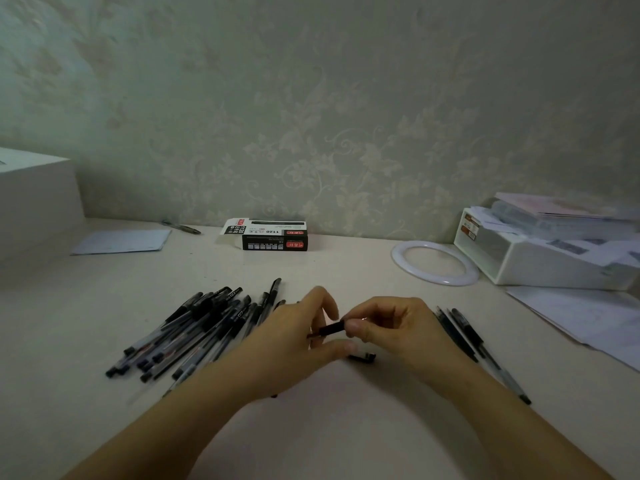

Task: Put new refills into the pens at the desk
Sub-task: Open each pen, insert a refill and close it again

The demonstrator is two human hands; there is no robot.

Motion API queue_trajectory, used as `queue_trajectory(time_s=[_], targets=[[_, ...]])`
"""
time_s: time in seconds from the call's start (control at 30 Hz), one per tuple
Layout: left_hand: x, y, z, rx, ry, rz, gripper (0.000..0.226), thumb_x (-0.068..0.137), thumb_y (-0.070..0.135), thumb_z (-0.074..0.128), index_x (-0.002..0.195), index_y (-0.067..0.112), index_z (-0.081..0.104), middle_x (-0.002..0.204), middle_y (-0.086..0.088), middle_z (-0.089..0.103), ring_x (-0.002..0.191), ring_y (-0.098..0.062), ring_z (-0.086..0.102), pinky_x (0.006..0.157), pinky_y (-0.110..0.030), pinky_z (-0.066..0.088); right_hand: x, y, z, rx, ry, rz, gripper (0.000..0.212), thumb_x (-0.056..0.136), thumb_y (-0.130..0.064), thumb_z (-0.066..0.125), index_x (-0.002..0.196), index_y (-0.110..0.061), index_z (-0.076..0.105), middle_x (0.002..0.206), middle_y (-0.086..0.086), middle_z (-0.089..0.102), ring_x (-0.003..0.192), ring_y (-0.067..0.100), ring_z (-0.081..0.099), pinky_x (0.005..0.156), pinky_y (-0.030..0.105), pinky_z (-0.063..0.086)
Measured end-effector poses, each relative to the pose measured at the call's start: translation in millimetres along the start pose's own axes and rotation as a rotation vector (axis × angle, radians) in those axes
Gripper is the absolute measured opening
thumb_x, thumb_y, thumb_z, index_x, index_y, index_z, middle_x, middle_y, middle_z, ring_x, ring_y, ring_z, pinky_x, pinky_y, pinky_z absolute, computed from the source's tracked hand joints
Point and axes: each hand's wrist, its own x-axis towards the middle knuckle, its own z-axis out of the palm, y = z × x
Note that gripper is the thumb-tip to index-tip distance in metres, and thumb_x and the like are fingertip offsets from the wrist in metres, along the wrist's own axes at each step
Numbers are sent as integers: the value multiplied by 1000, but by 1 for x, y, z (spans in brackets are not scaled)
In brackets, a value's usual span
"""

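Note:
Between my two hands at the middle of the desk is a short black pen part (331, 329). My right hand (391, 323) pinches its right end with thumb and forefinger. My left hand (301, 336) holds its left end, fingers curled around it. A small black piece (363, 357) lies on the desk just below the hands. A pile of several black pens (194, 330) lies to the left. A few more pens (467, 337) lie to the right of my right hand.
A black and white refill box (273, 235) lies open near the wall. A white ring (435, 262) and a white tray of papers (540, 251) sit at the right. Loose sheets (588, 313) lie beside them. A paper (121, 241) and a pen (181, 226) lie far left.

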Motion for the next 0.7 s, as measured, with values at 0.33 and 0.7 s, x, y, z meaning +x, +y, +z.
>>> queue_trajectory(time_s=[0.33, 0.7], targets=[[-1, 5, 2, 81, 73, 81, 14, 93, 34, 58, 85, 25, 51, 71, 22, 50, 69, 5, 48, 58, -8, 35, 3, 3, 7, -32, 55, 65, 27, 81, -46, 68, 82, -20, 73, 70, -2, 71, 61, 6, 63, 61, 17, 50], [1, 2, 3, 114, 79, 65, 21, 99, 30, 45, 89, 22, 63, 68, 18, 51, 72, 1, 50, 61, -10, 34, 4, 4, 6, 3, 71, 78, 24, 77, -44, 76, 95, -28, 73, 86, -6, 73, 71, 7, 66, 65, 19, 54]])
